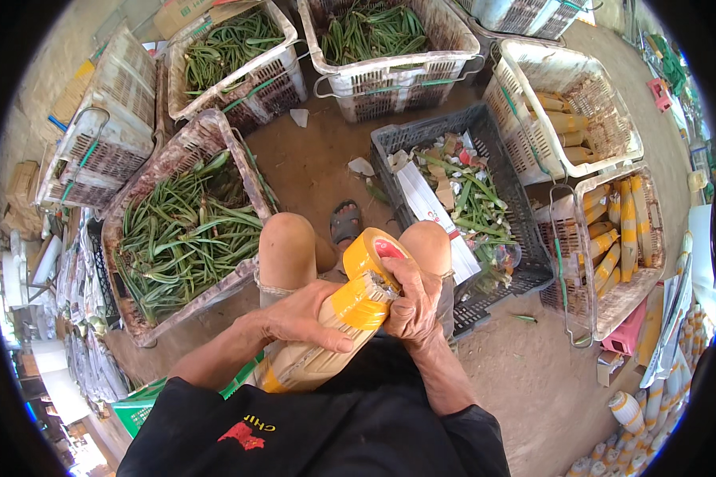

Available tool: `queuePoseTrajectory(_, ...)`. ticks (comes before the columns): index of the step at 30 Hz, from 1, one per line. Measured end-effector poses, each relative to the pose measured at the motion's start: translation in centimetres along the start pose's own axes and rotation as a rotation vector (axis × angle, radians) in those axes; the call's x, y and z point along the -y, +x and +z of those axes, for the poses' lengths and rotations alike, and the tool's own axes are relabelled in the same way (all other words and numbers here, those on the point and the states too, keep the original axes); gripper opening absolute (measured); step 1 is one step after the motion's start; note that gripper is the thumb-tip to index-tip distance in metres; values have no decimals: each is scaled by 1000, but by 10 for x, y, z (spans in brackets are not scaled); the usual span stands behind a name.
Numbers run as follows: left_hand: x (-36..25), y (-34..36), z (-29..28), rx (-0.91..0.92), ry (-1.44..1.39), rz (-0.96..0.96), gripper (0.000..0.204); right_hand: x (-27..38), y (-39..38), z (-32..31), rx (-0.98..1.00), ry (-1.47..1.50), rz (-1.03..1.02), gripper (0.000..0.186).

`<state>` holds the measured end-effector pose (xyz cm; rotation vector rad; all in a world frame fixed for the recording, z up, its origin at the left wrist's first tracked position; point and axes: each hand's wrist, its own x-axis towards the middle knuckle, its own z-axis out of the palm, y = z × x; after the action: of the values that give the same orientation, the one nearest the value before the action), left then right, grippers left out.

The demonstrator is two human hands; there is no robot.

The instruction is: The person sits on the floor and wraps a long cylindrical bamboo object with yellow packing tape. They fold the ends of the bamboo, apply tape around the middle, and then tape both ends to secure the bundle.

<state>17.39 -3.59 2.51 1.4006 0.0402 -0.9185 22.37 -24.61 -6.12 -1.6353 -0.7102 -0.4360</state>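
Across my lap lies a long brown paper-wrapped bundle (301, 359), tilted up toward my knees. My left hand (298, 319) is closed around it from the left, thumb lying along the top. A band of shiny yellow tape (356, 302) circles its upper end. My right hand (415, 306) grips a wide roll of yellow tape (364, 254) with a red inner core, pressed close to that end. The right fingertips also touch the bundle's end; what is inside the wrapping is hidden.
At left stands a dirty white crate (208, 298) of long green leafy stalks. A dark crate (525, 266) of scraps is ahead right. Two crates at right, the upper one (521, 131) and the lower one (624, 300), hold yellow-taped bundles. More crates (410, 82) line the back.
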Motion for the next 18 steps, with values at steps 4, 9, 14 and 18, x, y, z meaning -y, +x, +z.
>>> queuePoseTrajectory(4,13,8,-7,163,-155,-31,75,8,7,-1,37,112,27,65)
queuePoseTrajectory(9,38,19,-10,362,-474,-84,87,18,14,-8,106,121,44,49)
queuePoseTrajectory(14,9,7,-7,-87,230,29,94,11,10,-15,152,25,101,49)
queuePoseTrajectory(18,-15,-22,46,-523,767,32,94,23,25,-9,271,-19,270,45)
